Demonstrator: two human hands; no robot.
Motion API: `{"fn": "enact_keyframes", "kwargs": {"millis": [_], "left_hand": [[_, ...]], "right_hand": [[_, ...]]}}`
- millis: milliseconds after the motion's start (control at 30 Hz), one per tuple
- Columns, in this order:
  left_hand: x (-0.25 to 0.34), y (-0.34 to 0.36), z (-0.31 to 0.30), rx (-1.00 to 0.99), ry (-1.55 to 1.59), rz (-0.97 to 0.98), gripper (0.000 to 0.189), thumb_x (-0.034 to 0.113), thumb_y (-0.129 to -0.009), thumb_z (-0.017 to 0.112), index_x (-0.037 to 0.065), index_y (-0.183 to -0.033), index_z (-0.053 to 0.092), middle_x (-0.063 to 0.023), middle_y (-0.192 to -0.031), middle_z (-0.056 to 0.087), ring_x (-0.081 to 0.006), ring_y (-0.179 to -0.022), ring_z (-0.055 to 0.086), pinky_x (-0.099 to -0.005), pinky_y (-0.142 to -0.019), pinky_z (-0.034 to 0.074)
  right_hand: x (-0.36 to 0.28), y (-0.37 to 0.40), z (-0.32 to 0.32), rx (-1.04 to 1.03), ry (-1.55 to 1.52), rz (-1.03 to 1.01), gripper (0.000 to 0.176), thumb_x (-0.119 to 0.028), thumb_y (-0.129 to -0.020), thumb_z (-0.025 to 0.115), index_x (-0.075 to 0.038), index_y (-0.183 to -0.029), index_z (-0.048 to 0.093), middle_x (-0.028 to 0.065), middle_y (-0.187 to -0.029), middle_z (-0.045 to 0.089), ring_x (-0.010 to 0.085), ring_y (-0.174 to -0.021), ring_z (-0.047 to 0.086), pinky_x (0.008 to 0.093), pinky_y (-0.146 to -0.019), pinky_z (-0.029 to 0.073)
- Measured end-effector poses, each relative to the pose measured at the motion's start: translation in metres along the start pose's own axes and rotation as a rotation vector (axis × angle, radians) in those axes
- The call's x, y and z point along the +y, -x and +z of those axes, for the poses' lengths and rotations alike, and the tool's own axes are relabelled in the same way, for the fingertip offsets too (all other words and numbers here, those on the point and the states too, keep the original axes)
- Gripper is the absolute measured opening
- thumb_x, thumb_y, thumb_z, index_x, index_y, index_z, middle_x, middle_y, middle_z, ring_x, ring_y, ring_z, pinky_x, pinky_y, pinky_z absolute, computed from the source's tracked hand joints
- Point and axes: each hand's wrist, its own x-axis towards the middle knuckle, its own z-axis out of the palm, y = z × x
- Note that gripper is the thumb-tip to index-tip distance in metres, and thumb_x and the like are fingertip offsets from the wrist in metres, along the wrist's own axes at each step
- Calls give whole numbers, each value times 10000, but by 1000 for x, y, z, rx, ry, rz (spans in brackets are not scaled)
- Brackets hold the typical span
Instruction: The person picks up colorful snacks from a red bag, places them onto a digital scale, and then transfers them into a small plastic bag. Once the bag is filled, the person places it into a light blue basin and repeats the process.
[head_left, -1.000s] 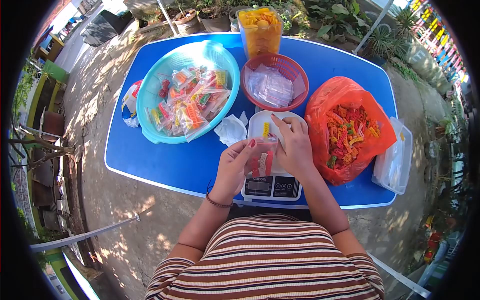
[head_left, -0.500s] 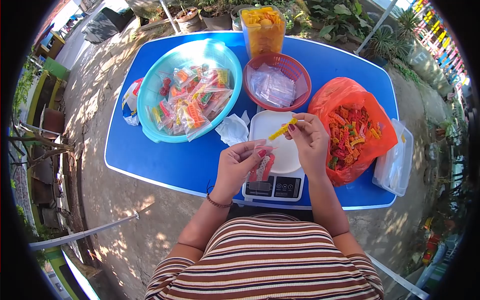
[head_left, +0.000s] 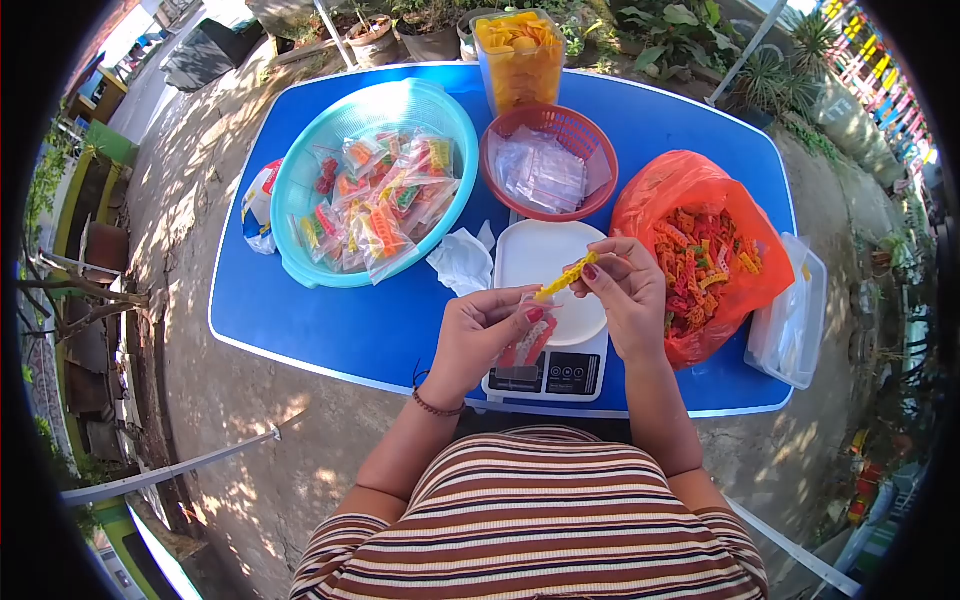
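Note:
My left hand (head_left: 487,328) pinches the top of a small clear plastic bag (head_left: 527,345) with red and pale snack pieces inside. Between the fingertips of my right hand (head_left: 622,292) is a yellow ladder-shaped snack piece (head_left: 566,277), its lower end right at the bag's mouth. Both hands are above a white kitchen scale (head_left: 540,243) with a black button panel. To the right, an orange-red plastic bag (head_left: 745,290) lies open, full of loose coloured snack pieces (head_left: 700,262).
A turquoise basket (head_left: 290,215) holds several filled packets. Behind the scale, a red basket (head_left: 600,150) contains empty clear bags (head_left: 545,178). A tub of yellow snacks (head_left: 520,65), a crumpled white plastic (head_left: 463,262) and a clear container (head_left: 805,325) share the blue table (head_left: 660,105).
The yellow snack piece has come down and left to the bag's mouth, held by my right hand. My left hand keeps its pinch on the bag.

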Motion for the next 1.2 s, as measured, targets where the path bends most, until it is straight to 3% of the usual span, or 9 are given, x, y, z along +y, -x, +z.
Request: {"fn": "enact_keyframes", "kwargs": {"millis": [267, 400, 500, 600, 900, 1067, 1200], "left_hand": [[0, 2, 3, -3, 58, -41, 356, 248, -1031, 594, -5, -1270, 666, -105, -1043, 746, -83, -849, 685, -210, -744, 557], [-4, 1, 1, -18, 37, -59, 351, 243, -1038, 586, -4, -1274, 666, -86, -1022, 742, -66, -835, 664, -209, -725, 555], [-6, 0, 0, -19, 52, -58, 348, 238, -1041, 580, -6, -1276, 664, -81, -1010, 739, -61, -836, 655, -210, -719, 552], [-7, 0, 3, -11, 70, -35, 345, 230, -1042, 578, -12, -1274, 664, -79, -1001, 738, -60, -836, 648, -210, -732, 546], [-9, 0, 4, -4, 17, 14, 344, 213, -1028, 602, -22, -1274, 656, -85, -1024, 742, -82, -879, 666, -220, -790, 542], [-8, 0, 4, -69, -177, 88, 278, 167, -1003, 640, -31, -1194, 678, -102, -1039, 739, -97, -906, 682, -232, -808, 550], [-8, 1, 3, -16, -98, 64, 218, 139, -1002, 632, -35, -1128, 674, -99, -1027, 732, -100, -915, 689, -237, -799, 560]], "right_hand": [[7, 4, 8, -64, 259, -158, 167, 59, -841, 741, 16, -1000, 712, 72, -951, 703, 124, -865, 650, 254, -772, 506], [-5, 6, 11, -176, 525, -209, 93, 64, -860, 716, 21, -941, 698, 84, -971, 697, 143, -898, 642, 272, -825, 506], [-8, 5, 9, -182, 561, -258, 75, 1, -849, 744, -3, -912, 703, 80, -933, 682, 161, -889, 626, 288, -808, 477], [-11, 4, 10, -222, 623, -290, 94, -50, -791, 767, -43, -868, 712, 78, -939, 685, 216, -913, 600, 362, -866, 455], [-19, 8, 10, -330, 973, -398, 99, -42, -780, 739, -44, -848, 668, 87, -1101, 616, 293, -1056, 528, 411, -924, 431], [-13, 8, 10, -265, 898, -374, 89, -51, -817, 716, -28, -876, 653, 97, -1115, 621, 298, -1065, 529, 408, -928, 424], [-10, 9, 5, -210, 838, -433, 90, -58, -844, 697, -16, -900, 642, 113, -1078, 630, 263, -1009, 551, 376, -880, 436]]}}
